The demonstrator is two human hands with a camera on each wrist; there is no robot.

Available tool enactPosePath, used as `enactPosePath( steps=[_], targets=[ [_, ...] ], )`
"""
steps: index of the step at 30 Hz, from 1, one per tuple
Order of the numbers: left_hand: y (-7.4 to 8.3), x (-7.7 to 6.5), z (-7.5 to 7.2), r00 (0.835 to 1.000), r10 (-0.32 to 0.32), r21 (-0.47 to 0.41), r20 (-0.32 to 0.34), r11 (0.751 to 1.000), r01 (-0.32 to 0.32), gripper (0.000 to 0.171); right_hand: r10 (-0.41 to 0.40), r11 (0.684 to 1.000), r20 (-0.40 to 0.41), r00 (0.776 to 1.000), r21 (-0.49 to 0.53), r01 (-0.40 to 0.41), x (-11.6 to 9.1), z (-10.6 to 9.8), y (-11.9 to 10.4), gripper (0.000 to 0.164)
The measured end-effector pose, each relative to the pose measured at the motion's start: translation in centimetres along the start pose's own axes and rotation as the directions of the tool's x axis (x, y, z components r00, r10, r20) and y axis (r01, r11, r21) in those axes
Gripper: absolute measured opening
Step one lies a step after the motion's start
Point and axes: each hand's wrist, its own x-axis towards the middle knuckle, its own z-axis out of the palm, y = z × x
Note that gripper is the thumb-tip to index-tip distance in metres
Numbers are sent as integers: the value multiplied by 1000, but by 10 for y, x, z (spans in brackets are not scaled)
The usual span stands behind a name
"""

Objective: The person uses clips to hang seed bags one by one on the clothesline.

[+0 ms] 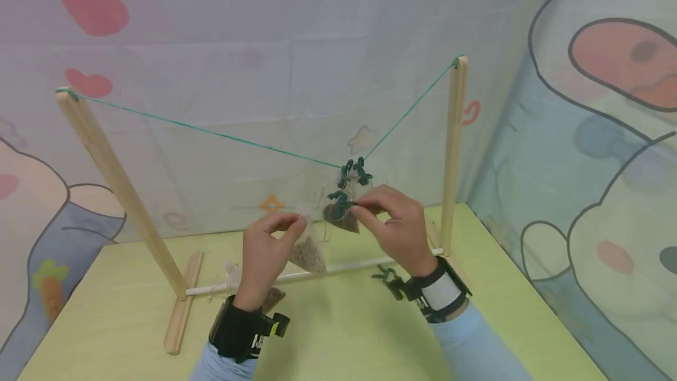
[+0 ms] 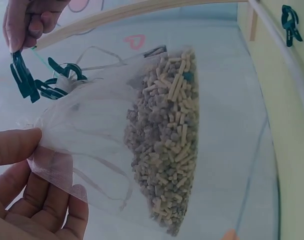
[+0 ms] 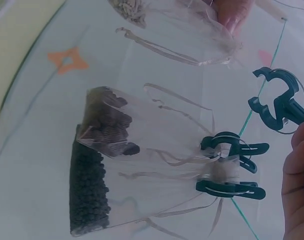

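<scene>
My left hand point(image 1: 272, 246) pinches the top of a sheer drawstring bag point(image 2: 162, 130), its lower end filled with pale and grey pellets. In my right hand point(image 1: 394, 219), thumb and finger pinch the handles of a dark green spring clip point(image 3: 287, 100), its mouth spread; in the right wrist view the green string point(image 3: 247, 122) crosses that mouth. Two more green clips point(image 1: 345, 174) point(image 3: 232, 189) sit on the string at its low point. From them hang two sheer bags, one with brown chunks point(image 3: 104, 122), the other with small black beads point(image 3: 89, 182).
Wooden posts point(image 1: 124, 193) point(image 1: 456, 151) hold up the string, with a white rod point(image 1: 359, 264) between their bases. A loose green clip point(image 1: 388, 280) lies on the yellow-green table point(image 1: 338, 334). Another bag with dark contents point(image 1: 273, 298) lies partly hidden by my left wrist.
</scene>
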Motion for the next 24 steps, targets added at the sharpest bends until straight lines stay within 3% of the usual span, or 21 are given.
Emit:
enactPosePath(
  steps=[7, 15, 24],
  targets=[
    [3, 19, 2, 997, 65, -9, -39, 998, -65, 14, -4, 1000, -2, 1000, -14, 4, 23, 2, 5, 6],
    [5, 35, 6, 992, 78, -33, -100, 996, -82, 15, 18, 998, 26, 999, -67, -17, 51, 1, 8, 6],
    [-4, 53, 15, 988, 76, -52, -135, 995, -83, 17, 62, 989, 117, 991, -139, -45, 77, 4, 17, 4]
  ],
)
